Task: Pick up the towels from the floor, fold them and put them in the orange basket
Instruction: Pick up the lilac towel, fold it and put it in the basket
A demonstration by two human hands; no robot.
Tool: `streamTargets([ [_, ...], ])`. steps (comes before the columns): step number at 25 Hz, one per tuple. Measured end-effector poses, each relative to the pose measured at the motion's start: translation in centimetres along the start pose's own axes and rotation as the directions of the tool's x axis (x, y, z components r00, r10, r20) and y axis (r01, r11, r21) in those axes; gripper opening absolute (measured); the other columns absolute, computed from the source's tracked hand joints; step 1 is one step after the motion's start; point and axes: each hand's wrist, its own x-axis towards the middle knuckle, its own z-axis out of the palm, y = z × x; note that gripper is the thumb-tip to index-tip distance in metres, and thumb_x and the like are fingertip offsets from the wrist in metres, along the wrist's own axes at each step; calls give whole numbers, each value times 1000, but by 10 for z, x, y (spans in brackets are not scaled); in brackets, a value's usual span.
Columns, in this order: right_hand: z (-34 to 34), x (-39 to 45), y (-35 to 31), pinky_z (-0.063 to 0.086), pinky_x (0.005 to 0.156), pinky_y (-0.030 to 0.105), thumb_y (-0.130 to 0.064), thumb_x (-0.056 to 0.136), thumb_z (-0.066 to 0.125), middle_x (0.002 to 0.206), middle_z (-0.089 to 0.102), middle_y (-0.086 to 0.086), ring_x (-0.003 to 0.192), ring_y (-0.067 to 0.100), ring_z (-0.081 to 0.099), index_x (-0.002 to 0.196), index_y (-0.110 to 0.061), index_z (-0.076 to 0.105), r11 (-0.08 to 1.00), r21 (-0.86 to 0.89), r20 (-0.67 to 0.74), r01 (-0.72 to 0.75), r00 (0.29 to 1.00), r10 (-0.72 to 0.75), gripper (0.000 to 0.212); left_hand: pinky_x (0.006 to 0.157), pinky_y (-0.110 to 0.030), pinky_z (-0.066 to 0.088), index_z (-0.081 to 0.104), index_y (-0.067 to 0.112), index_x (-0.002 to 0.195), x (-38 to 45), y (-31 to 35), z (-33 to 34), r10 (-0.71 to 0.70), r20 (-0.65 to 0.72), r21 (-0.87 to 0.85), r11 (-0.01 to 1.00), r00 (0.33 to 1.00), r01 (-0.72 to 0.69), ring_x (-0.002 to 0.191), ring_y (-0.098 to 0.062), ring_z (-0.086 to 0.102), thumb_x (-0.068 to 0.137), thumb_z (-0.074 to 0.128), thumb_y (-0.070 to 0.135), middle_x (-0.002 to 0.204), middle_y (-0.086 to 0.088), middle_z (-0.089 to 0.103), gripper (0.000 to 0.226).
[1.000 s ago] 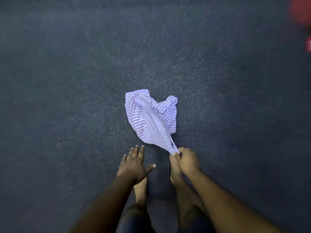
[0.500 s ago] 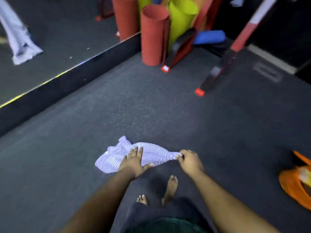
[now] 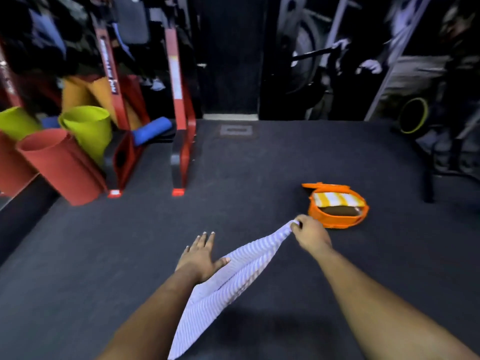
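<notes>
right hand (image 3: 310, 233) pinching corner of striped towel (image 3: 223, 279), left hand (image 3: 198, 257) flat and relaxed beside it, orange basket (image 3: 337, 219) just beyond

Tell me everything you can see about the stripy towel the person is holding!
The stripy towel is thin, soft-looking cloth with narrow purple and white stripes. It is unfolded and hangs in loose creases, stretched in a long slant above the dark floor. The right hand pinches its top corner, bunching it to a point. The left hand, its fingers straight, lies flat against the cloth's upper edge. Its lower end dips out of view.
</notes>
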Motion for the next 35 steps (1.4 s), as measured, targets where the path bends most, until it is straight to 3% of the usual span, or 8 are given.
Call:
streamTargets([
  [8,-200,43,179,46,71,37,-21,96,59,79,66,2,78,24,60,83,-19,63,940,342,-210,-14,974,90,15,127,-42,8,-5,25,163,71,290,-3,282,-8,119,953,959,-279,157,-17,-3,90,39,80,171,0,-7,102],
  [13,-290,61,244,54,64,34,-21,99,56,68,68,-6,60,17,66,83,-24,64,918,393,-268,59,962,53,18,127,-44,8,-5,26,163,113,419,-6,406,3,142,904,914,-403,157,-17,-3,90,40,79,171,1,-7,101],
  [17,-351,85,282,42,60,25,-18,101,59,54,61,-22,47,-2,54,80,-28,64,932,354,-246,82,969,8,23,126,-44,13,-1,26,163,154,516,-5,551,-15,133,828,834,-544,158,-19,3,96,42,70,171,-1,-3,91],
  [21,-392,123,299,43,55,25,-20,102,61,64,62,-5,52,1,50,94,-16,71,921,372,-94,118,992,-89,14,121,-28,21,16,24,162,191,605,-19,766,-91,-193,613,636,-766,153,-13,21,103,54,41,167,1,22,72],
  [23,-407,152,313,45,66,26,-21,102,61,82,71,12,69,5,57,98,-14,72,921,362,-43,142,990,-136,14,112,-32,39,46,29,150,219,649,-29,808,-110,-432,486,579,-760,136,-11,48,100,63,31,148,4,52,53],
  [26,-424,187,340,47,75,31,-31,103,57,92,70,13,79,13,57,96,-10,70,892,438,-39,108,994,-101,25,75,-43,50,66,25,94,261,698,-35,803,-125,-568,424,583,-705,81,-14,59,89,67,39,87,-4,67,14],
  [31,-406,220,383,52,76,41,-43,85,73,90,73,9,80,17,63,96,-8,65,626,777,-155,72,985,78,37,67,-34,41,61,19,83,288,746,-38,718,-250,-664,361,650,-655,70,-10,50,89,63,37,75,4,59,19],
  [35,-381,248,420,56,81,35,-27,88,79,107,75,20,90,21,67,107,3,70,731,683,43,-21,999,-11,36,69,-28,43,61,11,91,308,770,-57,612,-369,-640,379,700,-669,74,-7,51,89,64,33,80,6,58,22],
])
